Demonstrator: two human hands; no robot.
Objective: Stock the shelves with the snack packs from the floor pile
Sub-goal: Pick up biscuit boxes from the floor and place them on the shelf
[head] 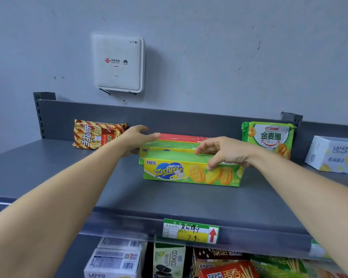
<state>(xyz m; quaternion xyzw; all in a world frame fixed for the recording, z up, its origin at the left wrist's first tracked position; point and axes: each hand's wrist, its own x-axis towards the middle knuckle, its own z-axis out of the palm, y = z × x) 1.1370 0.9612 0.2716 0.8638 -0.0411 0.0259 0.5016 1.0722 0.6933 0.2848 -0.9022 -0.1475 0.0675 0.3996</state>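
Up on the top shelf [68, 177], grey metal against a grey wall, three long biscuit boxes stand one behind another near the middle, and the person has both bare arms stretched out to them. The front Zecheese box [191, 173], green and yellow with sandwich biscuits printed on it, stands on its long edge. The right hand [223, 151] holds it from above, fingers curled over the top and the thumb pressed on the front face near the upper edge. Close behind it sits a second green box [167, 146], and behind that a red-topped box [181, 137] near the back panel. The left hand [138, 137] reaches over the left ends of those two with its fingers stretched out fairly straight, gripping nothing that I can see; whether the fingertips touch the red top I cannot tell. To the left, a striped snack bag [96, 135] leans at the back, and to the right stand a green cookie bag [269, 137] and a white Landy box [333, 155]. A white router [119, 63] hangs on the wall above. A handwritten price tag [190, 230] is clipped to the shelf's front rail, and more snack packs [169, 259] fill the shelf below.
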